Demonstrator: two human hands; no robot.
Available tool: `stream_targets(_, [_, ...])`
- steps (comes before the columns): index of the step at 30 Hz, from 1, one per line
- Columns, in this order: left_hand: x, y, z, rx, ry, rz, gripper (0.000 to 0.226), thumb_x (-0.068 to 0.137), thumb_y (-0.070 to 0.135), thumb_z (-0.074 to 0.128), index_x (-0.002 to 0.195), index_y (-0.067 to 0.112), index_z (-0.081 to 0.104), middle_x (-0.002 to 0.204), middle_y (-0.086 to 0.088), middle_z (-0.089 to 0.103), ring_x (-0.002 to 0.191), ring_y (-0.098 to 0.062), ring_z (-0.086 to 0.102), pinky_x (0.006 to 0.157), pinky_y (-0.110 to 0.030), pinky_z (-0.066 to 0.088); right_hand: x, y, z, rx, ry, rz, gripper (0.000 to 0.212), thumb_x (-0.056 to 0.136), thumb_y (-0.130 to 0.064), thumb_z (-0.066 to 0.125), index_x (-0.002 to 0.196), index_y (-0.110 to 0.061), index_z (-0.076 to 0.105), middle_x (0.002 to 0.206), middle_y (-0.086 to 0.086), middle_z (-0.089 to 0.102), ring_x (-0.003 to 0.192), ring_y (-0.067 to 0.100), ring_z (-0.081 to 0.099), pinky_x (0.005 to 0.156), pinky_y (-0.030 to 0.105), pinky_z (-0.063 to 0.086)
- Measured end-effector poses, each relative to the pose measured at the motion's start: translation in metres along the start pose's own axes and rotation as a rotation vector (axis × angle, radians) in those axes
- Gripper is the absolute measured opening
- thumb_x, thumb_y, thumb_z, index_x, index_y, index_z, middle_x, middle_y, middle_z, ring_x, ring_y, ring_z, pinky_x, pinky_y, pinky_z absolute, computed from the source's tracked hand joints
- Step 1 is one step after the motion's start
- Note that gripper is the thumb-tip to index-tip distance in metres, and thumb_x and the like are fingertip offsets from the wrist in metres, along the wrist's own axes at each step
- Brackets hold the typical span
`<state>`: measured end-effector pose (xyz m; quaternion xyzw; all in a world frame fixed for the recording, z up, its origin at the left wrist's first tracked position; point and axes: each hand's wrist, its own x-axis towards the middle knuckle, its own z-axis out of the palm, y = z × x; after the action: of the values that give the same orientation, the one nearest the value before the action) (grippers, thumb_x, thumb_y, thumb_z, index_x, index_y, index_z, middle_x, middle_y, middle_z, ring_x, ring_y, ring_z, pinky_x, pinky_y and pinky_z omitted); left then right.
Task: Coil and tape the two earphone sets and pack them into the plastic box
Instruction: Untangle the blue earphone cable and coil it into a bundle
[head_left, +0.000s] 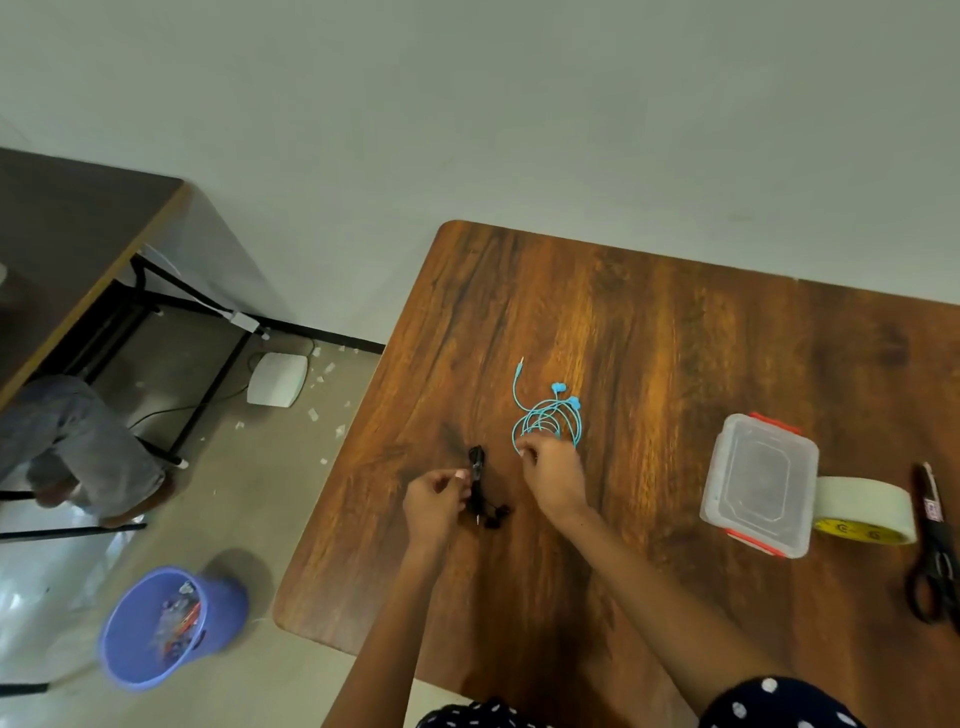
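A bunched black earphone set (480, 486) lies on the wooden table (649, 338), and my left hand (434, 501) pinches it at its left side. A loose tangle of blue earphones (548, 415) lies just beyond. My right hand (550, 475) reaches to the near edge of that tangle with curled fingers, seemingly pinching the blue cable. A clear plastic box (758, 483) with red clips and its lid on stands to the right. A roll of masking tape (865, 512) rests against the box's right side.
Black scissors (935, 556) lie at the table's right edge. Left of the table, on the floor, stands a purple waste bin (166, 626) with scraps in it. A second desk (67, 249) and a seated person's legs (78, 447) are at far left.
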<state>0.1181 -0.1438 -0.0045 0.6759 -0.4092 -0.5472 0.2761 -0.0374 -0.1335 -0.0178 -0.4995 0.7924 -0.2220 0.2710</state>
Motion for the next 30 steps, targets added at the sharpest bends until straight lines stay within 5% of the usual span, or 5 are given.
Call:
stream_targets(6, [-0.014, 0.0, 0.022, 0.054, -0.089, 0.059, 0.014, 0.092, 0.012, 0.06, 0.088, 0.004, 0.071, 0.076, -0.006, 0.069, 0.069, -0.014, 0.064, 0.064, -0.027, 0.051, 0.021, 0.038, -0.009, -0.449, -0.21, -0.119, 0.055, 0.098, -0.036, 0.046, 0.148, -0.027, 0.026, 0.16, 0.007, 0.004, 0.147, 0.029, 0.004, 0.117, 0.044, 0.023])
stream_targets(18, [-0.067, -0.023, 0.078, 0.313, -0.227, 0.251, 0.014, 0.089, 0.012, 0.062, 0.082, 0.011, 0.074, 0.07, -0.003, 0.07, 0.069, -0.019, 0.065, 0.069, -0.031, 0.049, -0.084, 0.129, -0.047, -0.414, -0.239, -0.279, 0.045, 0.095, -0.019, 0.052, 0.139, -0.021, 0.046, 0.154, -0.004, 0.029, 0.142, 0.02, 0.024, 0.111, 0.031, 0.032])
stream_targets(22, [-0.095, -0.029, 0.099, 0.454, -0.258, 0.394, 0.018, 0.086, 0.002, 0.062, 0.098, 0.006, 0.073, 0.093, -0.007, 0.074, 0.084, -0.015, 0.065, 0.073, -0.016, 0.04, -0.122, 0.176, -0.073, -0.438, -0.309, -0.377, 0.045, 0.095, -0.013, 0.051, 0.138, -0.025, 0.047, 0.155, -0.007, 0.028, 0.144, 0.015, 0.022, 0.116, 0.027, 0.021])
stream_targets(26, [-0.119, -0.035, 0.122, 0.603, -0.332, 0.535, 0.046, 0.082, -0.013, 0.05, 0.117, 0.011, 0.068, 0.111, -0.016, 0.065, 0.102, -0.03, 0.062, 0.09, -0.023, 0.042, -0.146, 0.206, -0.103, -0.376, -0.305, -0.412, 0.052, 0.091, 0.003, 0.046, 0.136, -0.023, 0.05, 0.154, -0.006, 0.03, 0.145, 0.014, 0.02, 0.118, 0.025, 0.014])
stream_targets(30, [-0.127, -0.046, 0.139, 0.897, -0.424, 0.628, 0.032, 0.09, 0.016, 0.055, 0.12, 0.017, 0.065, 0.125, -0.007, 0.059, 0.118, -0.026, 0.054, 0.085, -0.008, 0.041, -0.161, 0.214, -0.12, -0.331, -0.233, -0.377, 0.068, 0.081, 0.015, 0.047, 0.137, -0.023, 0.049, 0.154, -0.005, 0.028, 0.145, 0.015, 0.019, 0.117, 0.023, 0.01])
